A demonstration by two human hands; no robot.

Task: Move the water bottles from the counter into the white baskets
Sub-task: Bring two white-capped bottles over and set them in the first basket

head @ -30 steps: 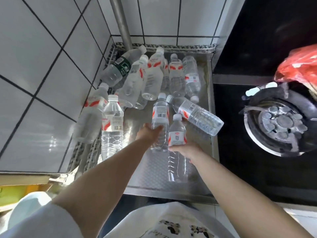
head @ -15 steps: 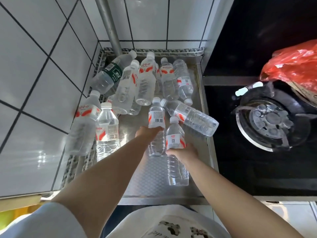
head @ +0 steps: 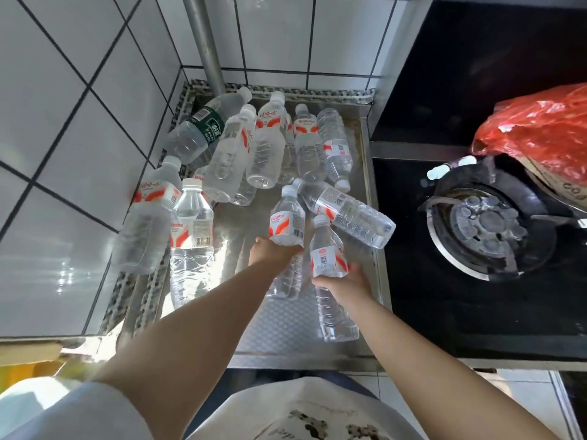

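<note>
Nearest: left hand [head: 273, 252] curled round one water bottle [head: 286, 227], right hand [head: 341, 282] round another bottle [head: 328, 265], both over the steel surface [head: 286, 325]. Farther back, a dozen-odd bottles [head: 266, 144] left. No white baskets visible; task apparently barely begun.

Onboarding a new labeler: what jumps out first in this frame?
Two bare arms reach in from below: the left hand grips one water bottle and the right hand grips another over the steel counter. Behind them a heap of bottles lies in the tiled corner. At right, a red plastic bag sits by the gas burner.
</note>
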